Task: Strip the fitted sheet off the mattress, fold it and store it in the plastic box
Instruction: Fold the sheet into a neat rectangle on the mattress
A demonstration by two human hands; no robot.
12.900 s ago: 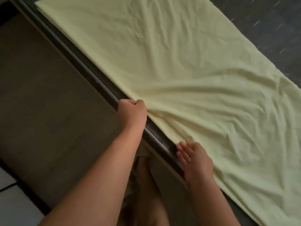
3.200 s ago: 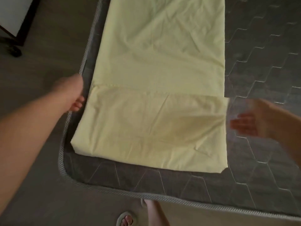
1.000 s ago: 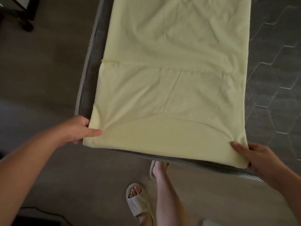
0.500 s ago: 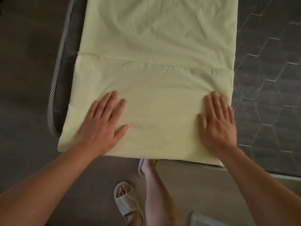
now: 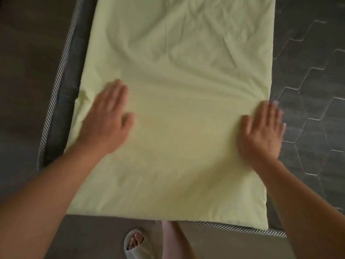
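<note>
Relative to the frame taken half a second earlier, both hands are shown displaced away from the body along the fabric, so that a longer stretch of cloth is now left between the wrists and the near edge. The dark grey mattress (image 5: 308, 90), quilted in a hexagon pattern and bordered by striped piping (image 5: 56, 101), is exposed on the right side and in a narrow band on the left. Dim floor (image 5: 24, 71) is visible to the left and along the bottom. The pale yellow fitted sheet (image 5: 186, 81), folded into a long strip, is laid flat on top of the mattress, running from the near edge out of the top of the view; its far part is creased, its near part is smoother, and its near edge is lined up roughly with the piping. The left hand (image 5: 106, 122) is pressed palm down on the sheet just inside its left edge, fingers straight and close together, with nothing grasped. The right hand (image 5: 261, 131) is likewise laid flat with fingers extended, its fingertips reaching the sheet's right edge. Both hands are blurred. A foot in a light open-toed slipper (image 5: 134, 247) is seen on the floor below the mattress edge.
</note>
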